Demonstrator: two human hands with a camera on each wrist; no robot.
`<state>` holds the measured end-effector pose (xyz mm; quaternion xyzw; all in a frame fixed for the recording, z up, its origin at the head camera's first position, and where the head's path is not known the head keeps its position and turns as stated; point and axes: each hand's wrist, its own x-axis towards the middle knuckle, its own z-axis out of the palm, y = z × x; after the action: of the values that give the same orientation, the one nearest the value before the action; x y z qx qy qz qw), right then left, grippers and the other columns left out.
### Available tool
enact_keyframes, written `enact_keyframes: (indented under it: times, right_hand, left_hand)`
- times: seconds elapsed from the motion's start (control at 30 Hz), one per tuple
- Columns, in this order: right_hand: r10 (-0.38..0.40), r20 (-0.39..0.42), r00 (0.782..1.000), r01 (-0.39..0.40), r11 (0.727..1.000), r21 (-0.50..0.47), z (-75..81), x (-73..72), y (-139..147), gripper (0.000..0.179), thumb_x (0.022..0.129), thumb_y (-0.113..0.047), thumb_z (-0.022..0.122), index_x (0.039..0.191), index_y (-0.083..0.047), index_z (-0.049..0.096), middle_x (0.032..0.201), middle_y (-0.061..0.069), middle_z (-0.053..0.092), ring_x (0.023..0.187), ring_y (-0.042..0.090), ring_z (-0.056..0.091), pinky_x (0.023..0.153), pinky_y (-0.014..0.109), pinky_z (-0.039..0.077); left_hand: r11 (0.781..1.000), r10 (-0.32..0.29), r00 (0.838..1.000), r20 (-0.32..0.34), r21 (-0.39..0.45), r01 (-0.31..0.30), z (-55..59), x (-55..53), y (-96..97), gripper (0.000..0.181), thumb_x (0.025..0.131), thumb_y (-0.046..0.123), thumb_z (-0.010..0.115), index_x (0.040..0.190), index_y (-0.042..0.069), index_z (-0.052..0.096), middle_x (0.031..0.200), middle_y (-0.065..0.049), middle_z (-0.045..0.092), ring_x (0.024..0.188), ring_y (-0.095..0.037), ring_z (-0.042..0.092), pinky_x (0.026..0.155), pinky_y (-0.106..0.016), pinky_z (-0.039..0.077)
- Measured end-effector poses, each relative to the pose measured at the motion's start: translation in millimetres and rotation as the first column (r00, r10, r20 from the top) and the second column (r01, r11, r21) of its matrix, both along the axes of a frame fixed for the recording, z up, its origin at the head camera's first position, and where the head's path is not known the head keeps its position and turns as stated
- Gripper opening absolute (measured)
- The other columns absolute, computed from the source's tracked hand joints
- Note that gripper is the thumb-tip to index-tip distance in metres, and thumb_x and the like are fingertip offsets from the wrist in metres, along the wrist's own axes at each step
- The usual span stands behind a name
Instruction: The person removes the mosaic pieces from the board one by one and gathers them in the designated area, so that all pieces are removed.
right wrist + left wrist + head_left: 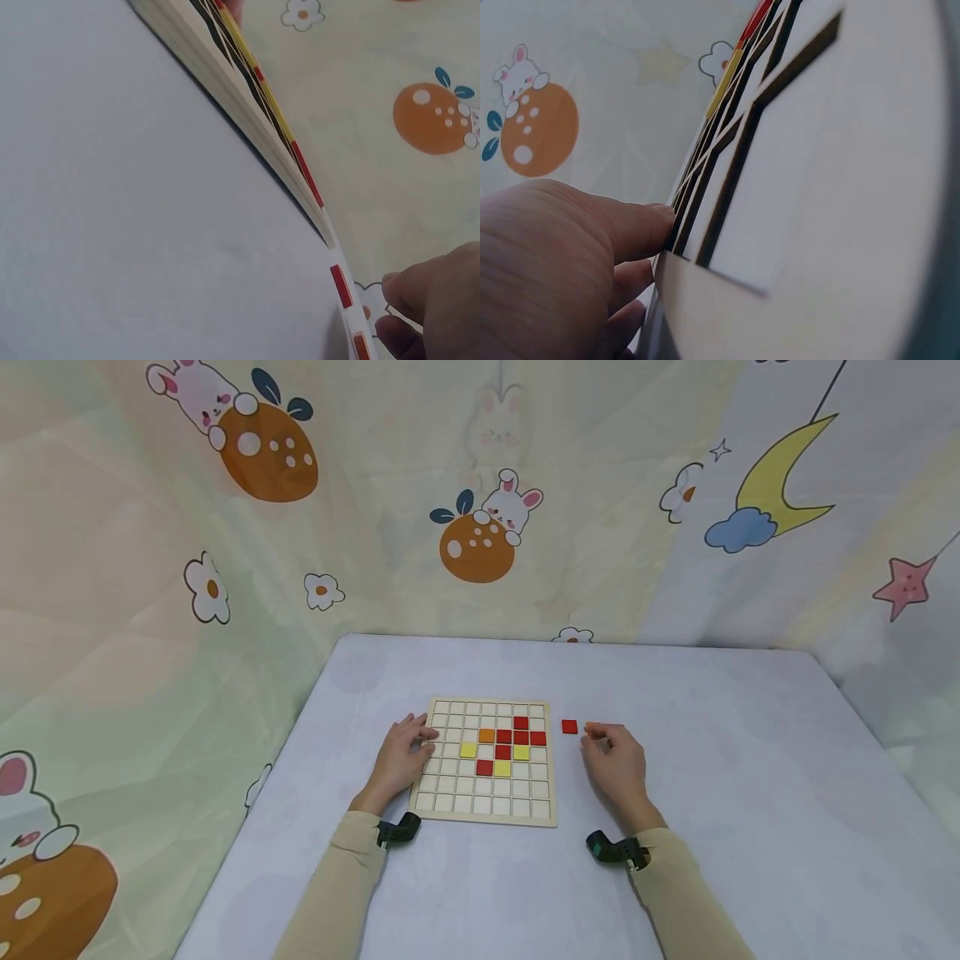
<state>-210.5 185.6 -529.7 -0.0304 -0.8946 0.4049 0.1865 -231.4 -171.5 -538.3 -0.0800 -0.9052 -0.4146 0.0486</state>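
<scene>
A square wooden grid board (480,817) lies on the table with red, yellow and orange square tiles in some of its cells. My left hand (402,755) rests at its left edge. In the left wrist view the thumb (641,229) touches the rim, and the other fingers lie beside the edge. To the right of the board, my right hand (617,766) hovers low with thumb and forefinger bent and a gap between them. An orange tile (361,346) sits by those fingertips, partly hidden by them in the head view. Left of it lies a loose red tile (570,727).
The table (750,777) has a white cover and reaches back to a printed fabric backdrop (375,527) with rabbits, flowers and a moon. A black wrist camera (399,829) is worn on the left wrist and another (617,849) on the right.
</scene>
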Motion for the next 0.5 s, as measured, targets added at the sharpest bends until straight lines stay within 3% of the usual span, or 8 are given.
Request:
enact_keyframes:
  times: [0.5]
  right_hand:
    - [0.151, 0.043, 0.988, -0.153, 0.988, 0.037, -1.0, 7.7, -31, 0.02, 0.09, -0.018, 0.069, 0.107, -0.008, 0.071, 0.104, 0.007, 0.066, 0.102, 0.024, 0.059, 0.091, 0.045, 0.054]
  left_hand:
    - [1.0, 0.002, 1.0, 0.008, -0.004, -0.002, -0.2, -0.2, -0.2, 0.018, 0.094, 0.011, 0.064, 0.111, 0.009, 0.07, 0.149, -0.011, 0.045, 0.146, -0.028, 0.026, 0.125, -0.042, 0.009]
